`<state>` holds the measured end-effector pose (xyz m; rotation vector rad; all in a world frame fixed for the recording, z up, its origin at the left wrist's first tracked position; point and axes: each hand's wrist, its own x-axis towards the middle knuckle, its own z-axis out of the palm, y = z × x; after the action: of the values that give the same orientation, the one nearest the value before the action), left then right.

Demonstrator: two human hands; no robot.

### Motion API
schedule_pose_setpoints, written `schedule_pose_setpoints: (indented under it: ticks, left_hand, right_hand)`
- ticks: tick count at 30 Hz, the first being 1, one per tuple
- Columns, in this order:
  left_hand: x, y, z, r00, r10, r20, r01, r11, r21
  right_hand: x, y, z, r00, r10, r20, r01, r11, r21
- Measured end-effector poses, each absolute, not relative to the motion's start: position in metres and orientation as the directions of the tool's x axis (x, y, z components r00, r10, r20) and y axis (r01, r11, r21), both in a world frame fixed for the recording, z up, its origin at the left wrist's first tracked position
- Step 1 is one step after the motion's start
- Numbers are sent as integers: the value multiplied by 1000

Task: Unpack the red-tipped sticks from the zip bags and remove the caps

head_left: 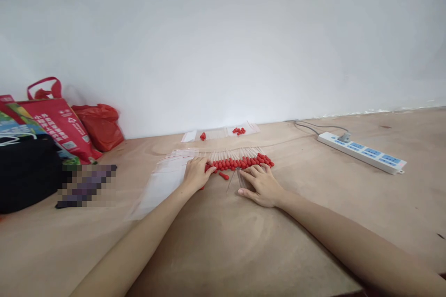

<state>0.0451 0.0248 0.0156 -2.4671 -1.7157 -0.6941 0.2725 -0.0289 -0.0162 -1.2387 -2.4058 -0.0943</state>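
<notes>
A row of small red bulb-shaped pieces (240,163) with thin pale sticks (237,152) pointing away lies on the wooden table. At its left end rests my left hand (197,171), thumb apart from the fingers, touching the end pieces; its fingertips are partly hidden. My right hand (260,185) lies with fingers spread by the right part of the row, over a few loose thin sticks (232,178). One loose red piece (223,176) sits between the hands. Beside and partly under my left forearm is a clear plastic bag (163,178).
Small clear bags (218,134) holding red pieces lie by the wall. A white power strip (362,152) with a plugged-in cord is at the right. Red bags (66,125), a black bag (28,171) and a blurred-out dark object (88,186) are at the left.
</notes>
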Motion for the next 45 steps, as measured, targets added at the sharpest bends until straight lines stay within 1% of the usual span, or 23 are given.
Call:
schedule_pose_setpoints:
  ticks: [4, 9, 12, 14, 16, 19, 22, 24, 30, 34, 37, 40, 45]
  left_hand:
    - [43, 26, 14, 288, 868, 404, 885, -402, 234]
    - [41, 23, 13, 231, 862, 452, 863, -396, 314]
    - [36, 11, 14, 166, 826, 539, 818, -421, 393]
    - [32, -2, 12, 158, 774, 613, 769, -486, 416]
    - [28, -15, 8, 227, 720, 656, 717, -580, 387]
    - [26, -31, -2, 398, 621, 675, 615, -727, 306]
    - [29, -38, -10, 505, 553, 662, 543, -800, 254]
    - [30, -38, -12, 545, 545, 637, 528, -813, 244]
    - [34, -42, -8, 576, 563, 592, 539, -806, 243]
    - [37, -44, -2, 568, 582, 583, 600, -777, 190]
    - [39, -43, -3, 592, 545, 594, 581, -799, 155]
    - [39, -40, -6, 608, 529, 593, 557, -816, 156]
    - [37, -42, -7, 621, 570, 538, 586, -793, 165]
  right_hand:
    - [273, -29, -16, -489, 763, 423, 792, 591, -150]
    - [273, -28, -17, -463, 747, 477, 794, 589, -151]
    - [274, -26, -19, -411, 731, 544, 800, 576, -170]
    - [274, -25, -20, -363, 709, 605, 803, 567, -183]
    - [274, -25, -20, -338, 666, 665, 798, 578, -173]
    - [272, -27, -19, -382, 579, 720, 773, 628, -96]
    - [268, -31, -17, -483, 525, 701, 729, 685, -10]
    - [265, -31, -18, -531, 518, 671, 702, 712, 5]
    - [258, -32, -19, -573, 552, 606, 679, 734, -26]
    - [253, -36, -17, -571, 526, 631, 661, 750, -27]
    - [250, -39, -17, -576, 499, 647, 637, 770, -28]
    - [250, -39, -18, -579, 473, 664, 618, 786, -22]
    - [253, -39, -19, -598, 473, 647, 611, 791, -14]
